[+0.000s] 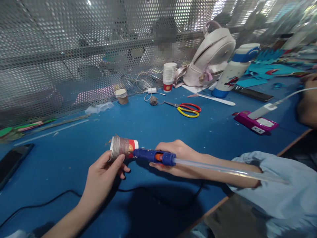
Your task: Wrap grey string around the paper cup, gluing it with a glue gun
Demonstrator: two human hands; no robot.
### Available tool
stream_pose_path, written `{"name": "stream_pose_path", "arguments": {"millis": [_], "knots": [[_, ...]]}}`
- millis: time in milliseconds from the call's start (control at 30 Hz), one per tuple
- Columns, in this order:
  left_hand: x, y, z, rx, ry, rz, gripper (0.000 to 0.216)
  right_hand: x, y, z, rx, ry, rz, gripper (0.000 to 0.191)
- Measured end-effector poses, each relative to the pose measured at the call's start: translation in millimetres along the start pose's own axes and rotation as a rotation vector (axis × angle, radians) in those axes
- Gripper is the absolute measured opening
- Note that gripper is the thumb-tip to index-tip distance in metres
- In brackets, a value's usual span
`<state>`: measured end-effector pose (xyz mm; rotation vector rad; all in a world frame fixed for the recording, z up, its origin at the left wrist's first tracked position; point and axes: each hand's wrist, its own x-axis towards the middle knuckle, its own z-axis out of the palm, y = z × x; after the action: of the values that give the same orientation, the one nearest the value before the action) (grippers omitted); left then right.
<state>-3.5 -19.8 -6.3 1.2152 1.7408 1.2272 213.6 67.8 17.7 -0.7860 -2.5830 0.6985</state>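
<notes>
My left hand (105,172) grips a paper cup (121,146) lying sideways, its wide part wound with grey-brown twine and its red and white end bare. In my right hand (178,153) is a blue hot glue gun (146,154), its nozzle at the bare red part beside the edge of the twine; whether it touches cannot be made out. A long clear glue stick (223,169) sticks out of the gun's back over my forearm. Farther back lie a small ball of twine (153,100) and scissors (189,109) with red and yellow handles.
At the back stand a wrapped cup (121,96), stacked paper cups (169,77), a backpack (210,54) and a bottle (232,71). A magenta power strip (256,121) lies right, a phone (15,162) left. The black cord (49,201) crosses the front. Another person's arm (307,102) shows far right.
</notes>
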Motion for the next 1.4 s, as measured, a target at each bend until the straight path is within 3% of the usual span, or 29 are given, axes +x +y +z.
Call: {"name": "stream_pose_path", "arguments": {"millis": [267,500,733,967,1400], "knots": [[2,0,-1,0.029,-0.002,-0.008,0.027,-3,8,5,0.074,-0.026,-0.133,0.019],[1,0,0,-0.009,-0.012,0.004,0.026,-3,7,1,0.052,0.013,-0.086,0.023],[1,1,0,0.004,-0.009,-0.019,0.027,-4,10,5,0.026,0.010,-0.172,0.018],[1,1,-1,-0.021,-0.023,-0.008,0.026,-3,5,-3,0.050,-0.010,-0.043,0.020],[0,-2,-4,0.002,-0.043,0.031,0.020,-2,1,-8,0.063,0.006,0.036,0.006]]}}
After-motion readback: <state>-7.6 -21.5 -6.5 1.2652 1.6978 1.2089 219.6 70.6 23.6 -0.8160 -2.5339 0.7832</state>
